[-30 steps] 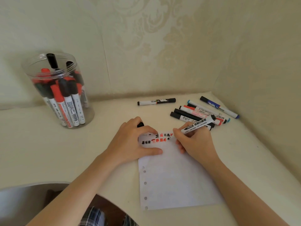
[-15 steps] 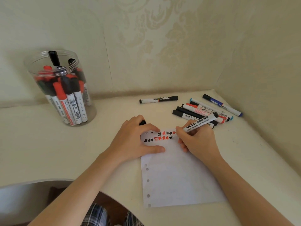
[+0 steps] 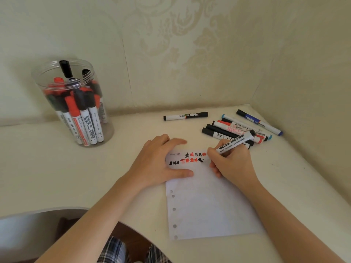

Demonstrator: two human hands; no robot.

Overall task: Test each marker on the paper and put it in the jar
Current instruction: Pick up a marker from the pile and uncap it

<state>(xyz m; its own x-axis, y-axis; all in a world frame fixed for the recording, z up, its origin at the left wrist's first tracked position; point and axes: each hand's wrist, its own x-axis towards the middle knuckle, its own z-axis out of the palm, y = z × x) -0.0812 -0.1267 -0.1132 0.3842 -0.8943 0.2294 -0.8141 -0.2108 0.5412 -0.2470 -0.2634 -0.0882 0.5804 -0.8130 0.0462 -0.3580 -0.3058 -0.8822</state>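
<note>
So the right hand (image 3: 232, 164), curled round the white-barrelled black marker (image 3: 235, 142), has nudged its tip further along the second row of black and red scribbles since a second ago. The left hand (image 3: 158, 162) still lies flat, fingers spread, pinning the white hole-punched paper sheet (image 3: 207, 205). Test is basically done; the clear plastic jar (image 3: 73, 103), well off beyond the left hand, probably comes next, with more loose markers (image 3: 237, 128) waiting just past the right.

the paper (image 3: 209, 205) is white with red and black marks (image 3: 190, 158) in two rows. the jar (image 3: 76, 103) is clear, its markers (image 3: 83, 114) white with red or black caps. cream bench (image 3: 57, 168); pale damask wallpaper (image 3: 180, 44); plaid cloth (image 3: 114, 251) below.
</note>
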